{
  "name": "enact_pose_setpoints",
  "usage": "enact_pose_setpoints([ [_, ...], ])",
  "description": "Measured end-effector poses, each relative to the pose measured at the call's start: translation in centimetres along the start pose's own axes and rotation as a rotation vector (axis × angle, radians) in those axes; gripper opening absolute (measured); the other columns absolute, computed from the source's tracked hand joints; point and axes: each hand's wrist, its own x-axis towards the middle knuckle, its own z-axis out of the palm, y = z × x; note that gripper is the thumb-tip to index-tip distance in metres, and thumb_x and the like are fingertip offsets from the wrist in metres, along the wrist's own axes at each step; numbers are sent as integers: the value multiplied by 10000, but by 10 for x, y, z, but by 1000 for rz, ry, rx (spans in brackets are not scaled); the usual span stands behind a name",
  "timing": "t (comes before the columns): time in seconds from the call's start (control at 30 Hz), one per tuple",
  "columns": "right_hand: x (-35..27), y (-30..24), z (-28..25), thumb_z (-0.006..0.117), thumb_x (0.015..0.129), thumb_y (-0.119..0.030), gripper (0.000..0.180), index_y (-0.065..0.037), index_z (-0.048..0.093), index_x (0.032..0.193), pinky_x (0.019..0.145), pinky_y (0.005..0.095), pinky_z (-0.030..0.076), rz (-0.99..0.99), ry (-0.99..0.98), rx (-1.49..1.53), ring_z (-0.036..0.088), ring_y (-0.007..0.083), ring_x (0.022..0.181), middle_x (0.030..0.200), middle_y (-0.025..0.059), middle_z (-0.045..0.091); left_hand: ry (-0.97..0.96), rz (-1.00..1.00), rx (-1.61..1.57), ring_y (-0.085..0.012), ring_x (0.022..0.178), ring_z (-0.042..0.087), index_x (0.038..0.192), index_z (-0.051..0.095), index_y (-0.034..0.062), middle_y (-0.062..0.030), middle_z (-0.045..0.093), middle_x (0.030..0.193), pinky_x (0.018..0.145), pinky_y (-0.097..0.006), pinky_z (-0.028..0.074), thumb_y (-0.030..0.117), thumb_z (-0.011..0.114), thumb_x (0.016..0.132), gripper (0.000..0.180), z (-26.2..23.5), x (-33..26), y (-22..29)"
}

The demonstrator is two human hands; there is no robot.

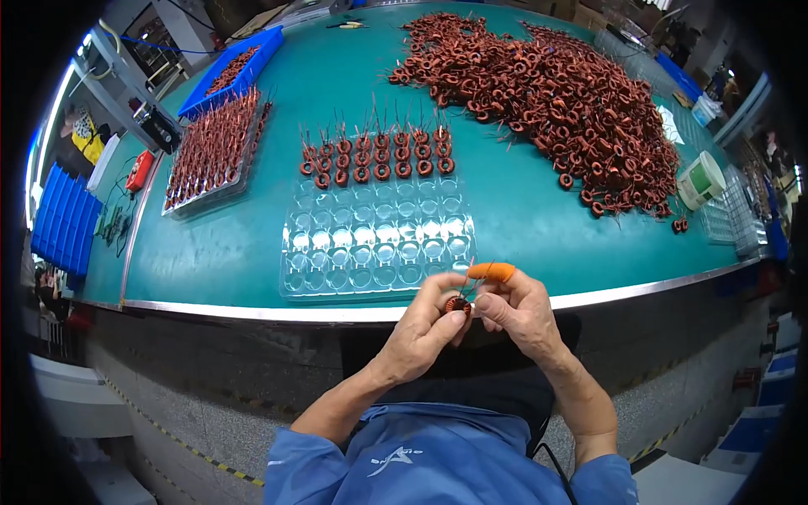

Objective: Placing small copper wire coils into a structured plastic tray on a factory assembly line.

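Just past the table's front edge, my left hand (417, 339) pinches a copper-wound toroidal coil (457, 305) between thumb and fingers. Thin wire leads rise from the coil toward my right hand (532, 322). An orange finger cover (492, 271) wraps that hand's index finger, and its thumb and fingers are closed at the leads. Directly beyond lies a clear plastic tray (324, 284) with round pockets. Its far rows hold several upright toroidal coils (381, 160), leads pointing up, while the pockets of the nearer rows hold nothing.
A big heap of coils (539, 93) covers the table's right side. On the left stand a filled coil tray (215, 151) and a blue bin (268, 49) with more coils. A whitish-green tub (701, 180) lies tilted at right; a red box (140, 171) sits far left.
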Motion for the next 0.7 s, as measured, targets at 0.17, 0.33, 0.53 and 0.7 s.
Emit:
enact_pose_setpoints([
  [0.17, 8, 7, 14, 678, 850, -137, 347, -11, 558, 1150, 535, 192, 422, -91, 23, 94, 515, 66, 628, 791, 12, 553, 156, -13, -106, -69, 614, 424, 1088, 462, 26, -14, 493, 769, 543, -218, 360, 199, 433, 986, 203, 3, 1, -6],
  [0.33, 12, 5, 19, 647, 887, -201, 305, -8, 586, 1116, 530, 183, 423, 14, -6, 220, 516, 56, 607, 785, -2, 562, 214, 41, -41, -59, 585, 393, 1056, 470, 30, -9, 467, 720, 513, -201, 328, 196, 439, 986, 183, -3, -9, -11],
  [0.53, 28, 3, 5, 602, 911, -278, 251, -32, 643, 934, 425, 178, 370, 250, -127, 345, 512, 72, 507, 650, 18, 563, 109, -11, 18, -55, 581, 372, 1048, 463, 18, 4, 436, 681, 514, -210, 317, 175, 450, 981, 171, -15, -9, -1],
  [0.7, 34, -24, -2, 624, 896, -229, 222, -12, 639, 936, 410, 182, 391, 321, -245, 208, 554, 77, 509, 668, 33, 597, 72, -27, 152, -86, 595, 426, 1120, 412, 28, -33, 483, 676, 560, -253, 377, 171, 487, 959, 228, -23, -16, 3],
])
